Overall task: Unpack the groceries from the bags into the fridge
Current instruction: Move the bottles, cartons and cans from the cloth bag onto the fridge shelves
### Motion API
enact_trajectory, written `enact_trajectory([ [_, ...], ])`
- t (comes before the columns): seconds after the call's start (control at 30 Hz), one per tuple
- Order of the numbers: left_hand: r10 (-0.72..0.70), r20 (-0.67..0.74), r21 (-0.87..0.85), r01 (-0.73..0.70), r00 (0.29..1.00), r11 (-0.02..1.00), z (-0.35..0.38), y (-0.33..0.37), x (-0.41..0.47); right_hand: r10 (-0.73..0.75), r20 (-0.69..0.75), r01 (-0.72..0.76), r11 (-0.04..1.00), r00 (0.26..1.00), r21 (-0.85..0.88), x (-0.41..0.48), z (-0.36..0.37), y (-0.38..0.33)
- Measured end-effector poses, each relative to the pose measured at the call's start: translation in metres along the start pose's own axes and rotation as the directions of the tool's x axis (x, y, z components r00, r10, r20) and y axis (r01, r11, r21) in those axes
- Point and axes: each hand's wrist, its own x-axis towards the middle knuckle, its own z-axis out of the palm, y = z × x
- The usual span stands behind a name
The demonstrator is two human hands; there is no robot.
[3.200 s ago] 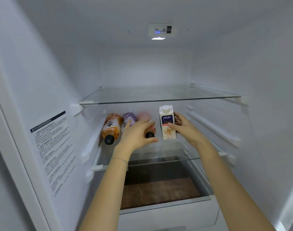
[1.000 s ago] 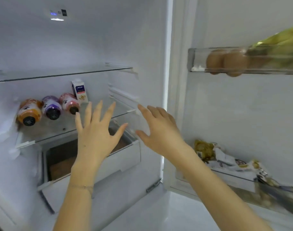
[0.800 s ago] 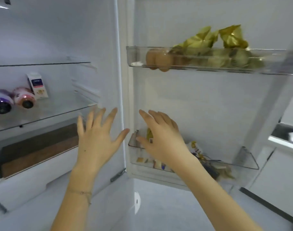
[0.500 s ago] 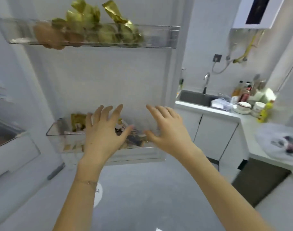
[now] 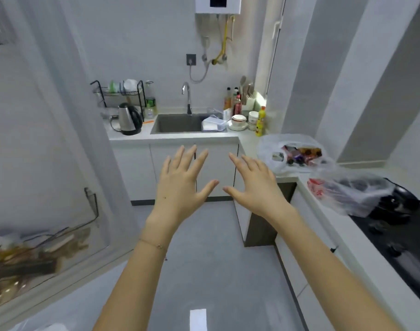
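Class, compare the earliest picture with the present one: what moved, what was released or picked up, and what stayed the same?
The view swung right, from the fridge shelves to the counter with the grocery bags. The left hand let go of a lying bottle, the right hand of the small carton; both drew out empty, fingers spread. The fridge door stayed open.

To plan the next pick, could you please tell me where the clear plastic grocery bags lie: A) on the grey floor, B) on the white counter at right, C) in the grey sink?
B: the clear plastic grocery bags lie on the white counter, right of the grey sink.
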Motion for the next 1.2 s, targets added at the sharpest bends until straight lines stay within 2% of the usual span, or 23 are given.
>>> enact_trajectory([
  [0.23, 0.133, 0.16, -0.064, -0.124, 0.978, 0.99, 0.105, 0.018, 0.097, 0.248, -0.027, -0.25, 0.965, 0.968, -0.074, 0.043, 0.019, 0.09],
  [0.5, 0.278, 0.311, -0.13, -0.249, 0.909, 0.96, 0.213, 0.061, 0.182, 0.509, -0.001, -0.507, 0.857, 0.861, -0.096, 0.066, 0.045, 0.194],
  [0.67, 0.323, 0.375, -0.134, -0.294, 0.869, 0.946, 0.275, 0.09, 0.229, 0.567, 0.016, -0.563, 0.821, 0.824, -0.094, 0.088, 0.06, 0.265],
  [0.83, 0.222, 0.426, -0.077, -0.21, 0.877, 0.975, 0.343, 0.116, 0.283, 0.573, 0.026, -0.568, 0.817, 0.819, -0.102, 0.127, 0.068, 0.342],
  [1.03, 0.171, 0.493, -0.042, -0.173, 0.853, 0.984, 0.409, 0.14, 0.339, 0.55, 0.136, -0.54, 0.835, 0.824, -0.105, 0.174, 0.081, 0.423],
  [1.2, 0.145, 0.515, -0.05, -0.139, 0.845, 0.989, 0.451, 0.149, 0.378, 0.513, 0.166, -0.506, 0.858, 0.842, -0.086, 0.224, 0.091, 0.469],
])
